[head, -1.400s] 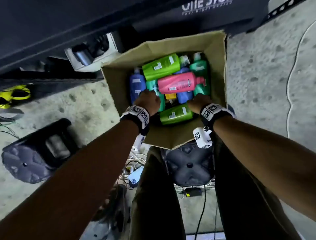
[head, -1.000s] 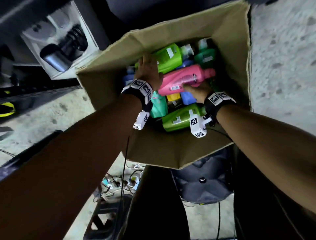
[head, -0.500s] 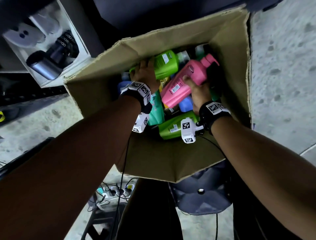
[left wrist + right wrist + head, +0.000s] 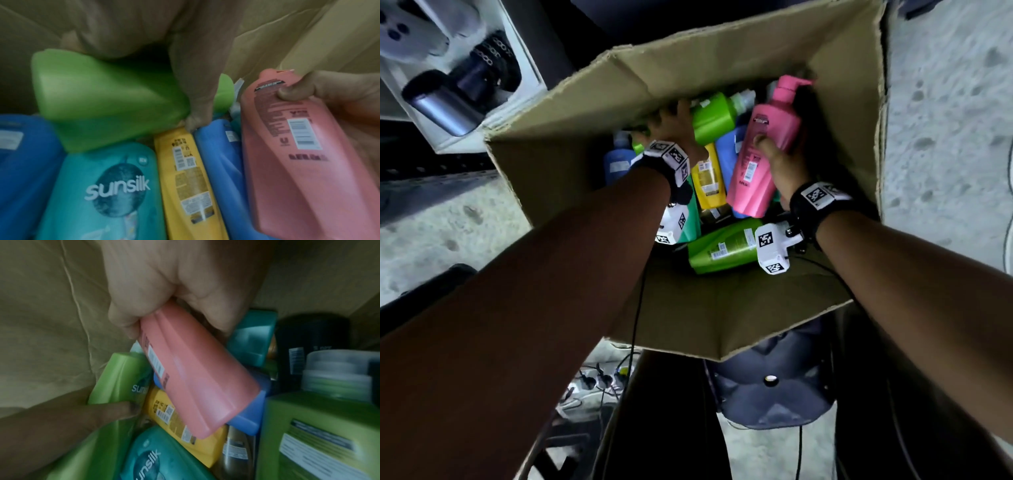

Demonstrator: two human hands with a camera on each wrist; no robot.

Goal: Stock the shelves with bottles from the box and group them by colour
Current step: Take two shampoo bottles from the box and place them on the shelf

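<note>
An open cardboard box (image 4: pixel 688 308) holds several shampoo bottles. My right hand (image 4: pixel 784 161) grips a pink bottle (image 4: pixel 760 150), raised nearly upright with its cap up; the same pink bottle (image 4: pixel 193 373) fills the right wrist view. My left hand (image 4: pixel 674 126) grips a light green bottle (image 4: pixel 717 116) at the box's far side, its fingers curled round that green bottle (image 4: pixel 107 104). Under them lie a yellow bottle (image 4: pixel 189 178), a teal bottle (image 4: pixel 107 186), blue bottles (image 4: pixel 222 162) and another green bottle (image 4: pixel 722 246).
A white shelf unit (image 4: pixel 493 44) with a dark metal cylinder (image 4: pixel 441 106) stands at the upper left. The box rests over a dark stool (image 4: pixel 774 383). Cables and a power strip (image 4: pixel 592 380) lie on the speckled floor (image 4: pixel 945 120).
My right hand has lifted the pink bottle from lying flat to nearly upright. My left hand has reached deeper and closed round the light green bottle, which has tilted.
</note>
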